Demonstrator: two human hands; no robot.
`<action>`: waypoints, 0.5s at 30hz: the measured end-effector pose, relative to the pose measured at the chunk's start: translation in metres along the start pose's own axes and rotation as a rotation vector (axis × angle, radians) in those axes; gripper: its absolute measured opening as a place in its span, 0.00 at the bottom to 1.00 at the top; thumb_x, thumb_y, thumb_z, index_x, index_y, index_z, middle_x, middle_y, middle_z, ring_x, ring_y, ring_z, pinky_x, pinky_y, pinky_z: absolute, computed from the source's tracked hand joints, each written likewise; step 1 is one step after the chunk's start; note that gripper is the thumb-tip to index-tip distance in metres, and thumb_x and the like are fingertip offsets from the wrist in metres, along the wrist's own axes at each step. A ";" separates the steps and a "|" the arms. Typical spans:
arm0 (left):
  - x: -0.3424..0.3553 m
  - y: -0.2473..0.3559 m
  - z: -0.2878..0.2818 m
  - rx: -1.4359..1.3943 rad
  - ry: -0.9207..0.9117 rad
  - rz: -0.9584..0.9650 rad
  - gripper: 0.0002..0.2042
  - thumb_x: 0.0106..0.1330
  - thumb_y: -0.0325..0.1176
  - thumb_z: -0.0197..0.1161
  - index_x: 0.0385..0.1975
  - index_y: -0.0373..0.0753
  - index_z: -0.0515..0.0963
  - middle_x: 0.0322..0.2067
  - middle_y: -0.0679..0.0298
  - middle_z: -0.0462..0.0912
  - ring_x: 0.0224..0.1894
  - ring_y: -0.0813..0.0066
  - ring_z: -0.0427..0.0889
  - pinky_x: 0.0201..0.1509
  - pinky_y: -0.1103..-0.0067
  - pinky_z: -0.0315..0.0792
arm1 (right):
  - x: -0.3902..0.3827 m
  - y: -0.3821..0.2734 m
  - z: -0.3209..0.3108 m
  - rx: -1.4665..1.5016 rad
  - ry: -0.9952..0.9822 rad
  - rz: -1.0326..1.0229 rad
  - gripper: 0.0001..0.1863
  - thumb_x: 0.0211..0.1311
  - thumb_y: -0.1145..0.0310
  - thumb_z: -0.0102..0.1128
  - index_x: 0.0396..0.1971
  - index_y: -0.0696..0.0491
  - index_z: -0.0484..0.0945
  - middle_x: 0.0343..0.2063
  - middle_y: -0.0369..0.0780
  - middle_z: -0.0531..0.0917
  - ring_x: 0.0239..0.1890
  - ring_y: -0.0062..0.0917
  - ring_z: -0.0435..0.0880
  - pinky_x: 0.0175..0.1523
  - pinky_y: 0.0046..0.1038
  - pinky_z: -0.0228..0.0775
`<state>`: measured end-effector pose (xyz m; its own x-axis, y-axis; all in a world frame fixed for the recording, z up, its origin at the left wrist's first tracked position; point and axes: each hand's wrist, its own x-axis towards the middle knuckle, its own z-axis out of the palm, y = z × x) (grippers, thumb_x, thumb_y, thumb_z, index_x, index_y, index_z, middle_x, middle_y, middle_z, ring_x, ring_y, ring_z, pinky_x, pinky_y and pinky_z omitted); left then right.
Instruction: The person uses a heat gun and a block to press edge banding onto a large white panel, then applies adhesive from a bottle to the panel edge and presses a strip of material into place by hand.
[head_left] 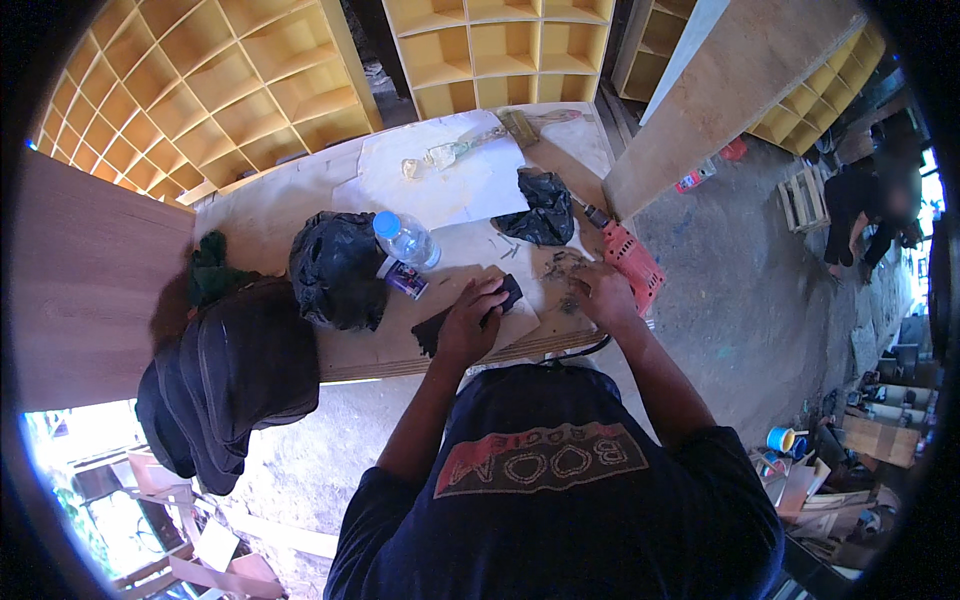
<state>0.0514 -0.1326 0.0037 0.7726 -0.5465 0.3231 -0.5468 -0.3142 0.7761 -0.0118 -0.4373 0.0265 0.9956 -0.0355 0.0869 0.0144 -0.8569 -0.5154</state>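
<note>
My left hand lies with bent fingers gripping a dark, ragged-ended strip, whose other end shows beyond my fingertips; its kind I cannot make out. My right hand is lowered to a scatter of small dark pieces, perhaps screws, with its fingers drawn together; what they hold, if anything, is hidden. Just right of that hand lies a red power drill, its bit towards the far side. A few thin greenish pieces rest on white paper between the hands.
On the workbench stand a clear bottle with a blue cap, a small dark-labelled container and black plastic bags. Brushes lie on paper farther back. Dark clothing hangs at left. Yellow compartment shelves rise behind; a person is far right.
</note>
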 end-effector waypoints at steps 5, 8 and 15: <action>0.001 0.007 -0.002 0.154 0.049 0.022 0.14 0.67 0.24 0.67 0.51 0.46 0.86 0.49 0.58 0.85 0.60 0.49 0.80 0.71 0.55 0.69 | 0.002 -0.003 0.004 -0.015 0.036 -0.095 0.10 0.59 0.68 0.73 0.40 0.55 0.90 0.36 0.47 0.90 0.40 0.45 0.90 0.49 0.45 0.82; 0.000 0.008 0.000 0.218 0.046 -0.008 0.14 0.66 0.26 0.68 0.50 0.47 0.86 0.46 0.59 0.84 0.56 0.49 0.79 0.67 0.54 0.69 | 0.005 -0.005 0.004 0.019 0.007 -0.047 0.09 0.59 0.70 0.73 0.39 0.56 0.90 0.36 0.46 0.91 0.38 0.42 0.91 0.47 0.43 0.83; 0.004 0.005 0.004 0.291 0.018 -0.086 0.12 0.67 0.34 0.69 0.49 0.46 0.85 0.41 0.58 0.86 0.54 0.49 0.81 0.64 0.52 0.68 | 0.027 -0.082 0.005 0.412 0.024 0.016 0.10 0.65 0.64 0.72 0.39 0.54 0.89 0.34 0.47 0.90 0.37 0.43 0.90 0.47 0.43 0.83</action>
<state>0.0508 -0.1393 0.0065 0.8244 -0.4949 0.2747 -0.5464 -0.5691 0.6145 0.0141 -0.3653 0.0671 0.9937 -0.0630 0.0932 0.0397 -0.5786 -0.8146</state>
